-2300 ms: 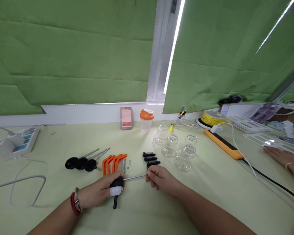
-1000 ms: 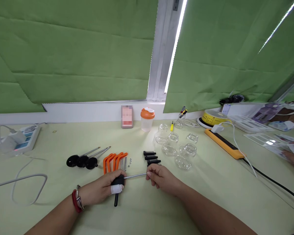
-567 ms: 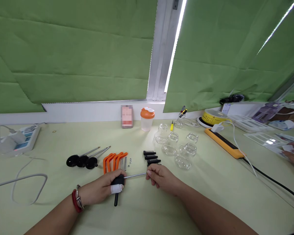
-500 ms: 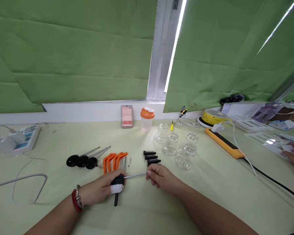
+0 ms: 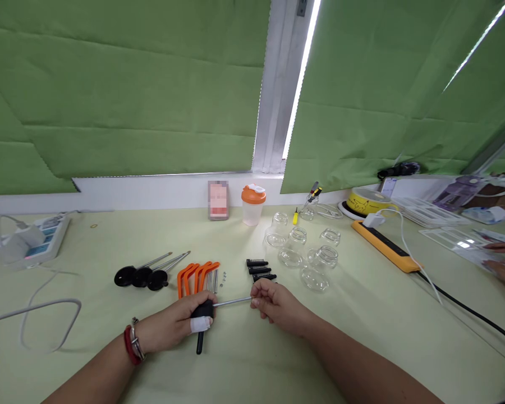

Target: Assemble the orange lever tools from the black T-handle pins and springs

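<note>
My left hand (image 5: 174, 325), with a white bandage on one finger, grips the black handle (image 5: 200, 331) of a tool whose metal rod (image 5: 232, 303) points to the right. My right hand (image 5: 278, 306) pinches the far end of that rod with its fingertips. Just beyond my right hand lie a few black ridged pieces (image 5: 258, 270). Behind my left hand sit orange curved parts (image 5: 192, 277), small metal pins (image 5: 212, 279) and three more black-knobbed rods (image 5: 147, 273).
Several clear glass jars (image 5: 307, 255) stand right of centre. An orange-lidded cup (image 5: 252, 205) is at the back. A yellow power strip (image 5: 385, 246) and cables run at right, a white power strip (image 5: 33, 241) at left. Another person's hands (image 5: 503, 264) rest far right.
My hands hold the rod much as before; my right fingers have shifted slightly at its tip. The other person's hand at far right has drawn back towards the edge.
</note>
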A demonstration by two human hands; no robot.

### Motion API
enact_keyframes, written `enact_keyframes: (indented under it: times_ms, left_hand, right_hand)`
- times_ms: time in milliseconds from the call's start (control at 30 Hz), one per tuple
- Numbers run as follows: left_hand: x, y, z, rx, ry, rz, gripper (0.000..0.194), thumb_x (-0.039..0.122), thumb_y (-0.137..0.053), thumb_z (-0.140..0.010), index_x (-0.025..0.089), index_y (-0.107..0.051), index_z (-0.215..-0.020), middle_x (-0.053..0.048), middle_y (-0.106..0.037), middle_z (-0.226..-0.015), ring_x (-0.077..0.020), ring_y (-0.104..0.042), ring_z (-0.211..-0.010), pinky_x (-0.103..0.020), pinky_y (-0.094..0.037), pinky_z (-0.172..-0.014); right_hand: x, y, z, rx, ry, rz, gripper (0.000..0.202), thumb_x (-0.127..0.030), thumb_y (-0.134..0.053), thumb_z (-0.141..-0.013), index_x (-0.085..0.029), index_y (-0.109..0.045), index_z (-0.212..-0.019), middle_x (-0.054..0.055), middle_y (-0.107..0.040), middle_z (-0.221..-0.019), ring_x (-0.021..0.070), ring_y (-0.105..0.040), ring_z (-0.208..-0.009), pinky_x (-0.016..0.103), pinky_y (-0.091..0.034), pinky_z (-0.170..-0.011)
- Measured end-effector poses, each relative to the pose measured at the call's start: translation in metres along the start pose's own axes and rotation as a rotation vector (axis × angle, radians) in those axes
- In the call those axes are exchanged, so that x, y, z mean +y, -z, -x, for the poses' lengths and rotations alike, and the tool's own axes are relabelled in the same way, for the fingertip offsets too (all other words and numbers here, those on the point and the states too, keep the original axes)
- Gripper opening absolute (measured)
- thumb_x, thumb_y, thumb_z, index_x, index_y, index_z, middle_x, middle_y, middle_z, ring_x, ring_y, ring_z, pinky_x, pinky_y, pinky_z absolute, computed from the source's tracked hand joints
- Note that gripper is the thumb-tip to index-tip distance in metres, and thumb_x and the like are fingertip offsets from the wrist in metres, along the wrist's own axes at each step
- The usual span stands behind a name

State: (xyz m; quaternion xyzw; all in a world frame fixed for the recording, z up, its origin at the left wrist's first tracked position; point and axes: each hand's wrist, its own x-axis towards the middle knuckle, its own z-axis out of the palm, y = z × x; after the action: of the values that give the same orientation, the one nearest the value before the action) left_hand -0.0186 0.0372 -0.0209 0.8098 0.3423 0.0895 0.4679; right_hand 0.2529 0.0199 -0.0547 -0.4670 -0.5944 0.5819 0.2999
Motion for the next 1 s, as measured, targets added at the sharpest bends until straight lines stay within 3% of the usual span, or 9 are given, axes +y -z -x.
enact_keyframes:
  times_ms: [367, 600, 1000]
  left_hand:
    - [0.0015, 0.0007, -0.0009, -0.002, 0.002, -0.006, 0.025, 0.041, -0.045, -0.091, 0.022, -0.05, -0.107, -0.003, -0.055, -0.098, -0.0196, -0.049, -0.086, -0.029, -0.041, -0.078]
    - [-0.0017, 0.0005, -0.0004, -0.014, 0.003, 0.003, 0.026, 0.04, -0.044, -0.092, 0.022, -0.048, -0.111, -0.003, -0.055, -0.1, -0.0194, -0.048, -0.088, -0.029, -0.041, -0.078]
    - [-0.0045, -0.0004, -0.001, -0.015, 0.0, -0.001, 0.024, 0.039, -0.044, -0.092, 0.023, -0.048, -0.109, -0.001, -0.054, -0.099, -0.0179, -0.048, -0.087, -0.029, -0.042, -0.079]
  right_hand:
    - [-0.0012, -0.0006, 0.0011, -0.001, 0.02, 0.041, 0.014, -0.034, -0.051, -0.083, -0.02, -0.05, -0.085, 0.0, -0.056, -0.081, 0.0087, -0.048, -0.061, 0.019, -0.036, -0.049]
    - [0.0, 0.0019, 0.0005, 0.011, -0.001, 0.14, 0.018, -0.034, -0.047, -0.087, -0.019, -0.053, -0.081, -0.002, -0.049, -0.062, 0.0093, -0.044, -0.056, 0.019, -0.036, -0.05]
    - [0.0019, 0.0022, 0.0005, 0.001, -0.008, 0.155, 0.019, -0.035, -0.045, -0.088, -0.019, -0.054, -0.08, -0.002, -0.05, -0.062, 0.0094, -0.043, -0.055, 0.02, -0.037, -0.05]
